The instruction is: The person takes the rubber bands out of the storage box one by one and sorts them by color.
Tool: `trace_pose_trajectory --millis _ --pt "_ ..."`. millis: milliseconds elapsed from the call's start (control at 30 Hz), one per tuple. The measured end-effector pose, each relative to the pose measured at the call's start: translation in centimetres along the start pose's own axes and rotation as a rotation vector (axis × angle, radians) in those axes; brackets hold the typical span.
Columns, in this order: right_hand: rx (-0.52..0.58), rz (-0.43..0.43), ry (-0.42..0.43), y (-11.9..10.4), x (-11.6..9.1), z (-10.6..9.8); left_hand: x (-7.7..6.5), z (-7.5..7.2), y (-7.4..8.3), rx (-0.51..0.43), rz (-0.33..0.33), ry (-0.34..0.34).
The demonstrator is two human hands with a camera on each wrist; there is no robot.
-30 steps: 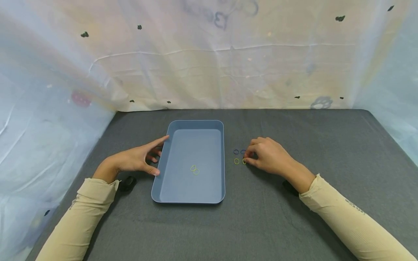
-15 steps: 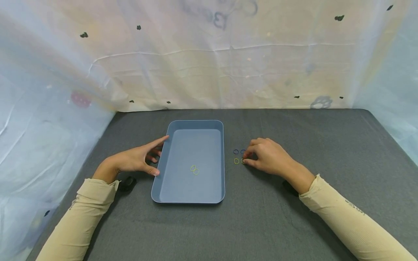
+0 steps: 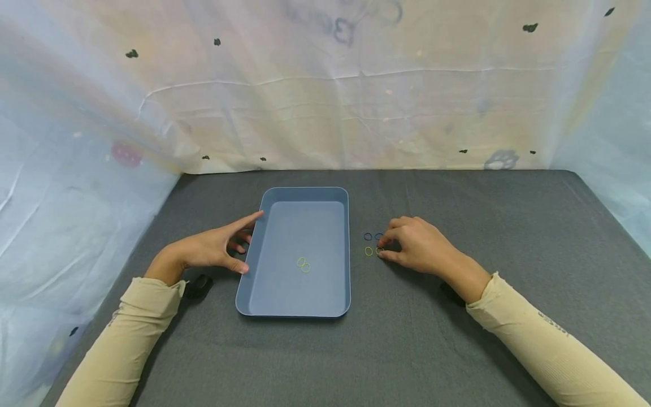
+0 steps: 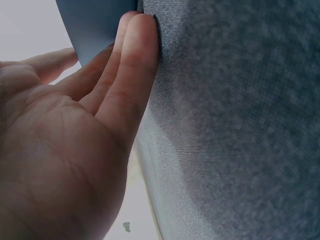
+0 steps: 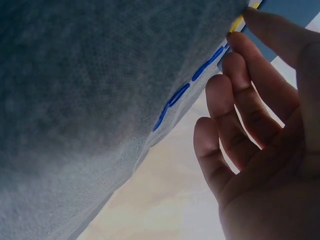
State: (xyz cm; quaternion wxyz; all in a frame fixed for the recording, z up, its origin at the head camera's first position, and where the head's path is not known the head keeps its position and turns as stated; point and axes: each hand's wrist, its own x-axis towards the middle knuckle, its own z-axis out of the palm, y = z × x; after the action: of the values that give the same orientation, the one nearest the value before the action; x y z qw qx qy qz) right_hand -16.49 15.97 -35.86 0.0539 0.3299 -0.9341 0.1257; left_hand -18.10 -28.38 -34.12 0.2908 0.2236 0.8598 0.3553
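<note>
On my feed, the left forearm reaches in from the near left corner, its sleeve (image 3: 122,339) ending at the wrist. The left hand (image 3: 213,246) bends at the wrist toward the tray (image 3: 305,226), thumb and forefinger spread wide in a V, their tips touching the tray's left wall near its rim. The left-wrist view shows me those fingers mostly straight, with some of the tips against the outer wall, low by the cloth; they are released, only resting against the tray.

The right forearm slants in from the near right corner, and I see the right hand (image 3: 419,243) with its fingers bent loosely, pointing at the tray. Its thumb and forefinger are parted, one to each side of a yellow ring (image 5: 236,23); I read them as released, though I cannot tell whether either tip touches it. That ring lies on the grey counter (image 3: 330,362), right of the tray. Just left of it I see a second yellow ring (image 3: 365,252), and just beyond these, two blue rings (image 5: 179,95) side by side. Inside the tray, two more yellow rings (image 3: 303,264) touch each other on its floor.
</note>
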Motion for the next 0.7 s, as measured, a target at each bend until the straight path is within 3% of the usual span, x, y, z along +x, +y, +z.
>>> trace_pose_trajectory --millis 700 --pt "0.052 0.025 0.022 0.13 0.03 -0.19 0.05 -0.01 -0.10 0.007 -0.005 0.003"
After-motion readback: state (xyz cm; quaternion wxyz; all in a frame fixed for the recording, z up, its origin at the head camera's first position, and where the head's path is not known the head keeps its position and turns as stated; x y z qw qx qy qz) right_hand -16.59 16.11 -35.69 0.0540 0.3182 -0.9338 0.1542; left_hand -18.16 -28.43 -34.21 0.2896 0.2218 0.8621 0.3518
